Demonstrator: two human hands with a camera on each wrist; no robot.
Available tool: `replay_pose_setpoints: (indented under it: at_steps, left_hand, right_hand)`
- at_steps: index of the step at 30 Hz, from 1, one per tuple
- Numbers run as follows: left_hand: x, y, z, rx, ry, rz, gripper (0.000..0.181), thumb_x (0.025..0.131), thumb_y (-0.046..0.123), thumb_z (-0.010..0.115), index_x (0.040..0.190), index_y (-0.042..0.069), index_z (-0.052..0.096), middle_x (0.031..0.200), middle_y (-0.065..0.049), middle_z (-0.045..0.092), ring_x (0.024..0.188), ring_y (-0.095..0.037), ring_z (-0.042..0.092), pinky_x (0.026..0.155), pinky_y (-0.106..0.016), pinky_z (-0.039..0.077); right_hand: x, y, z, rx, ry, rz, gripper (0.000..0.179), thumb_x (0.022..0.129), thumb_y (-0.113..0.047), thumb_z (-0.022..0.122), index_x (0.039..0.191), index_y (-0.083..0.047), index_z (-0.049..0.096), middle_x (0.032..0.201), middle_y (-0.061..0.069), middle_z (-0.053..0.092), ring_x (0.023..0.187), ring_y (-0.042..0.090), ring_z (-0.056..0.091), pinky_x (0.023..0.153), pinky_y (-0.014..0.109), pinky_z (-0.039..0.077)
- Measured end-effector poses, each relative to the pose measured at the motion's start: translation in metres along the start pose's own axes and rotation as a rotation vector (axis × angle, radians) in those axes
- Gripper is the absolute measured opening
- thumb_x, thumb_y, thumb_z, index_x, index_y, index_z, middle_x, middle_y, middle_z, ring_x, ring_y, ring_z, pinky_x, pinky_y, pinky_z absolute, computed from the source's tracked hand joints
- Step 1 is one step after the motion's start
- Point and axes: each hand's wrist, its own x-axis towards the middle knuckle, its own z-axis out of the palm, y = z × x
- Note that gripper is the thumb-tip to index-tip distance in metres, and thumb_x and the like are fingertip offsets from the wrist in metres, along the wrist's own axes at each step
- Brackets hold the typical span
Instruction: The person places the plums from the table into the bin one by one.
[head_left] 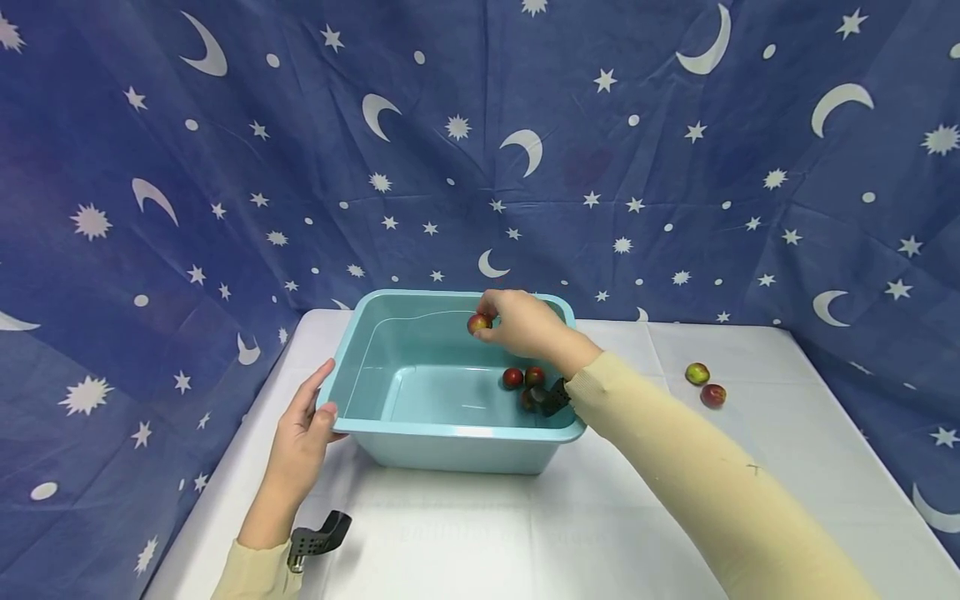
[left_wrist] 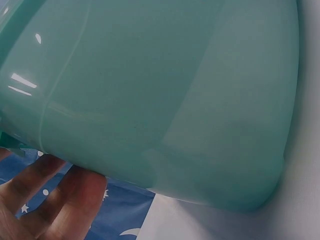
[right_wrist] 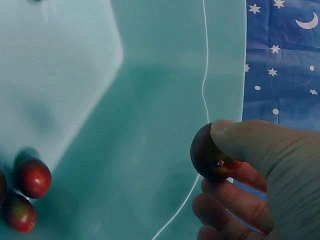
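A plum (right_wrist: 212, 152), dark red with a greenish patch, is pinched between the thumb and fingers of my right hand (head_left: 521, 323). That hand is over the back right part of a light blue plastic basin (head_left: 457, 432). Inside the basin, on its right side, lie several more plums (head_left: 512, 378); the right wrist camera partly covers one. My left hand (head_left: 300, 433) grips the basin's front left corner, thumb at the rim and fingers along the outer wall. In the left wrist view, fingers (left_wrist: 82, 200) show against that wall.
Two more plums, one greenish (head_left: 697, 373) and one red (head_left: 713, 396), lie on the white-covered table (head_left: 465, 533) to the right of the basin. A blue cloth (head_left: 420, 225) with moons and stars hangs behind the table and along its sides.
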Motion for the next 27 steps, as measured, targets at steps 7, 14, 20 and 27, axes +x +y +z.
replay_pose_setpoints:
  at_steps: [7, 14, 20, 27]
  left_hand:
    - [0.0, 0.0, 0.0, 0.0, -0.001, -0.002, 0.052, 0.099, 0.014, 0.045, 0.149, 0.021, 0.039, 0.147, -0.012, 0.041, 0.104, -0.024, 0.06, 0.07, -0.026, 0.057]
    - [0.0, 0.0, 0.001, 0.019, 0.001, -0.001, 0.052, 0.099, 0.015, 0.045, 0.15, 0.022, 0.039, 0.148, -0.01, 0.039, 0.106, -0.026, 0.059, 0.07, -0.027, 0.057]
    - [-0.001, 0.001, 0.001, 0.033, -0.007, -0.001, 0.052, 0.099, 0.016, 0.044, 0.15, 0.022, 0.038, 0.147, -0.013, 0.04, 0.105, -0.022, 0.06, 0.07, -0.027, 0.057]
    - [0.0, 0.001, 0.0, 0.019, 0.002, -0.006, 0.051, 0.099, 0.016, 0.045, 0.149, 0.021, 0.039, 0.144, -0.015, 0.044, 0.103, -0.021, 0.06, 0.07, -0.026, 0.057]
  right_hand:
    - [-0.001, -0.002, 0.004, -0.048, -0.036, -0.007, 0.027, 0.088, -0.027, 0.071, 0.109, -0.012, 0.063, 0.102, 0.001, 0.064, 0.091, 0.017, 0.056, 0.084, 0.034, 0.048]
    - [-0.004, -0.002, 0.0, 0.007, -0.038, 0.004, 0.039, 0.088, -0.034, 0.07, 0.12, -0.011, 0.063, 0.111, 0.005, 0.064, 0.104, 0.023, 0.06, 0.089, 0.037, 0.048]
    - [-0.017, 0.012, -0.023, 0.154, 0.072, -0.004, 0.04, 0.087, -0.039, 0.071, 0.119, -0.016, 0.064, 0.105, 0.001, 0.066, 0.092, 0.018, 0.061, 0.079, 0.035, 0.051]
    - [-0.048, 0.049, -0.053, 0.303, 0.286, 0.04, 0.05, 0.083, -0.051, 0.072, 0.12, -0.018, 0.064, 0.104, -0.003, 0.065, 0.088, 0.017, 0.058, 0.073, 0.036, 0.051]
